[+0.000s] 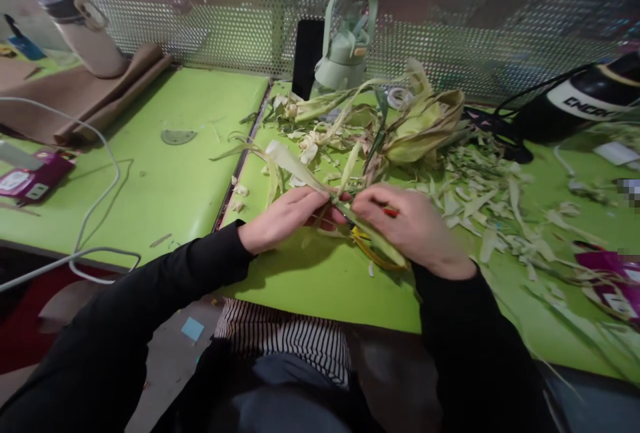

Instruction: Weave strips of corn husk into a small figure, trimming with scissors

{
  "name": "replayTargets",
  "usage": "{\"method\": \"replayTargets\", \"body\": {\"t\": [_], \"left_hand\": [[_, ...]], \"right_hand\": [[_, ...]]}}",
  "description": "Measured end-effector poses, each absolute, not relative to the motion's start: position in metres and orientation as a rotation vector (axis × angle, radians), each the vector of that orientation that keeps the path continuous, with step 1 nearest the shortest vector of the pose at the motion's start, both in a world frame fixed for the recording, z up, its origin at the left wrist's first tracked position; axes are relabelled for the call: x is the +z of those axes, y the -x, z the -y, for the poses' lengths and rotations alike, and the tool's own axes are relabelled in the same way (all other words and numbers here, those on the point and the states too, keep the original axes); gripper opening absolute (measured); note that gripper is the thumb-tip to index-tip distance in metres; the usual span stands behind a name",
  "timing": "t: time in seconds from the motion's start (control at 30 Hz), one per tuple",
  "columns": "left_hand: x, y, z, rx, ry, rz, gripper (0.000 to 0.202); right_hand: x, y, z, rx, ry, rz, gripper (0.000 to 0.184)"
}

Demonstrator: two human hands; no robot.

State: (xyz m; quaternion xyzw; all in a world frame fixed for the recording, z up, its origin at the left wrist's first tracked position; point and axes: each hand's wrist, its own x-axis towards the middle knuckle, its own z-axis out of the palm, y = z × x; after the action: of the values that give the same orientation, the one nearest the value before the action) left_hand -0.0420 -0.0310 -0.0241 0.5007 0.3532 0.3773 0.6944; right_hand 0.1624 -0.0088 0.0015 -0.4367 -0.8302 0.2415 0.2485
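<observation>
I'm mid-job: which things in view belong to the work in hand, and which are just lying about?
Likely in the work:
long pale-green husk strip, in left hand and right hand
bulky green-and-brown leafy bundle
shredded pale-green leafy scraps

Apparently just lying about:
pale-green plastic bottle, looped handle
cream bottle, dark lid
black bottle, white band

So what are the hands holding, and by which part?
The left hand and right hand hold husk strips partway along, ends sticking out; the exact grip is hidden.

A pale, whitish-green corn husk strip [300,170] slants down rightward.
</observation>
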Motion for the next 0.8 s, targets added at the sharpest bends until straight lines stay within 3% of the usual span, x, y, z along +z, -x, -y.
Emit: {"method": "replayTargets", "body": {"t": [0.17,0.33,0.47,0.63,0.8], "left_hand": [[-0.026,0.041,0.028,0.806,-1.483,-0.967,0.018],[-0.030,0.041,0.027,0.756,-1.675,-1.061,0.029],[-0.028,0.040,0.031,0.898,-1.761,-1.036,0.016],[-0.019,0.045,0.030,0.857,-1.765,-1.013,0.023],[-0.014,0.049,0.027,0.824,-1.772,-0.987,0.028]], "right_hand": [[-0.006,-0.155,0.014,0.794,1.256,2.327,0.029],[-0.005,-0.145,0.027,0.696,1.267,2.255,0.023],[-0.003,-0.139,0.039,0.573,1.215,2.226,0.026],[-0.002,-0.138,0.043,0.586,1.123,2.187,0.027],[-0.013,-0.138,0.030,0.730,1.233,2.033,0.042]]}}
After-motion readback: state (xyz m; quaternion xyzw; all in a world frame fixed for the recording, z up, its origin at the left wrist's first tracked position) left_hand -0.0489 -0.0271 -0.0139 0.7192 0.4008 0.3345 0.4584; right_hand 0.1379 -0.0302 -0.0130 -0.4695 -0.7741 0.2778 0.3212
